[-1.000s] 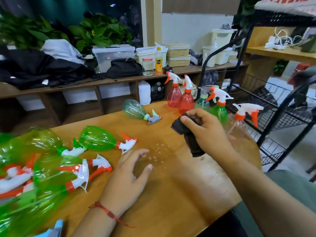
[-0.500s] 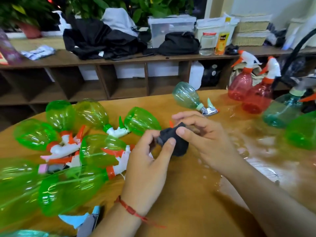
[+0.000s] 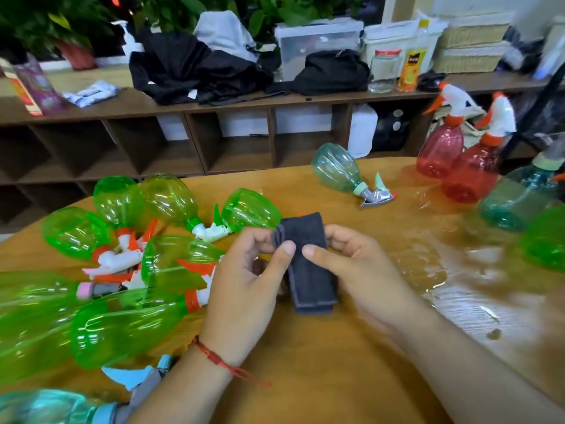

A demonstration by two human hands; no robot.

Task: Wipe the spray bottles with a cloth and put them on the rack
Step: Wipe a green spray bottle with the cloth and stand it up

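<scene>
1. The cloth (image 3: 308, 264) was dark grey and folded into a narrow oblong with a stitched hem at its lower end. It was held just above the counter (image 3: 336, 377) at the centre of the frame, and its layered edges showed at the upper left corner.
2. The left hand (image 3: 244, 283) pinched the cloth's upper left edge between thumb and curled fingers. A red braided string bracelet (image 3: 214, 358) circled that wrist.
3. The right hand (image 3: 351, 270) gripped the cloth's right side, with the thumb pressed on the front face and the fingers curled behind.
4. The counter was yellow-brown wood grain, with glossy, wet-looking patches right of centre.
5. The green spray bottles (image 3: 122, 325) were translucent, bulbous, ribbed plastic, most with white-and-orange trigger heads. They lay on their sides in a heap at the left of the frame, touching one another.
6. A teal spray bottle (image 3: 336, 171) with a grey trigger head lay on its side alone at upper centre.
7. Two red spray bottles (image 3: 440, 151) stood upright, just beside each other, at the upper right.
8. A dark wooden shelf (image 3: 214, 102) ran across the top of the frame. It carried black garments (image 3: 195, 71), a clear plastic box (image 3: 318, 41), a glass jar (image 3: 383, 68), a yellow-labelled bottle (image 3: 412, 67) and woven baskets (image 3: 470, 56). The label's writing was too blurred to read.
</scene>
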